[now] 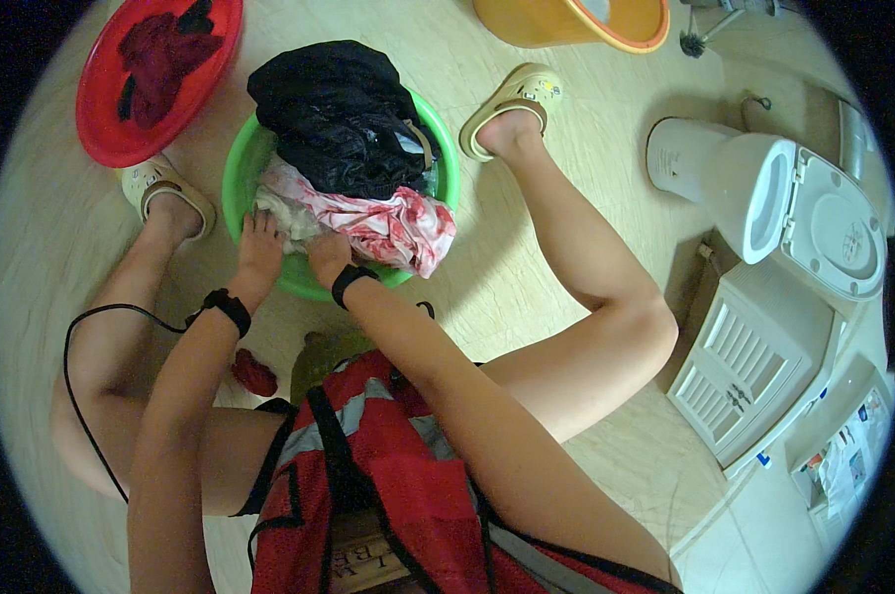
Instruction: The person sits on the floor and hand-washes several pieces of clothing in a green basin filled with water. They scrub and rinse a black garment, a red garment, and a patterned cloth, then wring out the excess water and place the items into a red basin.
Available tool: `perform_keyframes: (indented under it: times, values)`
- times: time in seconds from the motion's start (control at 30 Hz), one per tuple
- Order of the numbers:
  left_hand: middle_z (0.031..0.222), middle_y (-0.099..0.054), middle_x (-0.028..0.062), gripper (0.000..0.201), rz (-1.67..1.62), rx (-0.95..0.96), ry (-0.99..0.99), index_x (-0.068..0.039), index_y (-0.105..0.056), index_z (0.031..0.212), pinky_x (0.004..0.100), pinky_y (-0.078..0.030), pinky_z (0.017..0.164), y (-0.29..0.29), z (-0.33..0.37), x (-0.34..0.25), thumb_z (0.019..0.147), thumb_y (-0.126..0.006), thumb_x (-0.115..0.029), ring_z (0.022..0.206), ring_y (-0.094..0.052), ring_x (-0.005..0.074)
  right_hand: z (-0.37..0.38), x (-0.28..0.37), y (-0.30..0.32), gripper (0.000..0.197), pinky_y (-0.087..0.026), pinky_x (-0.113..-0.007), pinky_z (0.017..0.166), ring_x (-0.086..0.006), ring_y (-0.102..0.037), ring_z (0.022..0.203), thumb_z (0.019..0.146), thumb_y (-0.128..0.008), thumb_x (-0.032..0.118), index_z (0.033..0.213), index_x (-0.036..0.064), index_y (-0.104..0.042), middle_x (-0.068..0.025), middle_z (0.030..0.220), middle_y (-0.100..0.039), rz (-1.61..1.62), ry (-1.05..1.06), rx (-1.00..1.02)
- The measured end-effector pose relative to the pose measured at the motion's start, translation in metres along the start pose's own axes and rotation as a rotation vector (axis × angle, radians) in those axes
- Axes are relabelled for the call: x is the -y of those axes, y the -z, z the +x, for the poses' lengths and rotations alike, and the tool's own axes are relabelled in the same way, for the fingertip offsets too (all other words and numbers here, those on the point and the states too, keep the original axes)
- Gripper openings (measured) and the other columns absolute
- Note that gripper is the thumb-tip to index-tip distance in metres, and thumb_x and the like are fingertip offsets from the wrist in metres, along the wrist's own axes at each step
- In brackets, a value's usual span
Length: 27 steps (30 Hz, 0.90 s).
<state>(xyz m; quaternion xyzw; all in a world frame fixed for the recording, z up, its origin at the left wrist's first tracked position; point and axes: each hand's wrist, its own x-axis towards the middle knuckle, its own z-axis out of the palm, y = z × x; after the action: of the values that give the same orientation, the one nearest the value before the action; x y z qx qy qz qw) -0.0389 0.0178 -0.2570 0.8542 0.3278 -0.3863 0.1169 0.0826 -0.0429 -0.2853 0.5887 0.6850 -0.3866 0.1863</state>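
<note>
Head view: the left hand (260, 247) lies, fingers extended, on crumpled white cloth (295, 222) at near left inside the round green plastic basin (236, 186). The right hand (331, 259) adjoins this cloth, fingers hidden, closure cannot be determined; red-and-white patterned fabric (400, 228) lies right, bulky black garment (334, 119) far

We record a red vest (418, 495) with grey strips (353, 414) and black edging. Beneath its front we observe a tan printed patch (368, 559). The left hand (260, 243) and right hand (329, 259) are bare; we note a black left wristband (232, 309), a matching right wristband (349, 283) and a thin black cable (67, 366) beside the left one. Footwear: pale yellow clogs (527, 89), heel-strapped, decorated with small charms.
</note>
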Motion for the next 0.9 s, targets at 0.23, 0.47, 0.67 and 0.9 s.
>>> perform_keyframes:
  times: [0.23, 0.47, 0.67, 0.9]
  values:
    - [0.128, -0.046, 0.0144, 0.043, -0.042, -0.149, 0.011, -0.007, -0.054, 0.118, 0.0475, -0.019, 0.106, -0.023, 0.023, 0.007, 0.079, -0.048, -0.026, 0.124, -0.032, 0.0336, -0.011, 0.000, -0.021, 0.033, -0.031, -0.042, 0.093, -0.0291, -0.047, 0.111, 0.083, -0.044, 0.015, 0.111, 0.0059, -0.058, -0.0138, 0.119, -0.054, -0.410, 0.137, 0.045]
    - [0.142, -0.029, 0.0130, 0.049, 0.085, 0.154, 0.027, -0.010, -0.036, 0.135, 0.0487, -0.009, 0.108, 0.013, 0.013, 0.005, 0.090, -0.033, -0.030, 0.133, -0.021, 0.0312, -0.031, -0.004, 0.055, 0.027, -0.051, -0.043, 0.073, -0.0318, -0.063, 0.086, 0.074, -0.053, 0.008, 0.098, -0.0002, -0.062, -0.0204, 0.097, -0.062, 0.168, 0.050, 0.147]
    - [0.116, -0.052, 0.0163, 0.031, -0.050, -0.021, -0.100, -0.005, -0.061, 0.104, 0.0458, -0.036, 0.093, 0.032, -0.006, 0.016, 0.080, -0.047, -0.018, 0.112, -0.045, 0.0321, -0.029, 0.001, 0.021, 0.031, -0.043, -0.045, 0.085, -0.0286, -0.054, 0.101, 0.084, -0.038, 0.015, 0.105, -0.0002, -0.054, -0.0182, 0.103, -0.059, 0.174, 0.112, -0.093]
    - [0.117, -0.052, 0.0133, 0.029, 0.099, -0.343, -0.179, -0.008, -0.059, 0.106, 0.0456, -0.031, 0.098, 0.025, 0.002, 0.033, 0.082, -0.046, -0.018, 0.117, -0.042, 0.0313, -0.022, 0.009, 0.003, 0.029, -0.044, -0.043, 0.081, -0.0298, -0.054, 0.102, 0.080, -0.045, 0.015, 0.101, -0.0010, -0.057, -0.0190, 0.105, -0.058, 0.117, 0.212, -0.446]
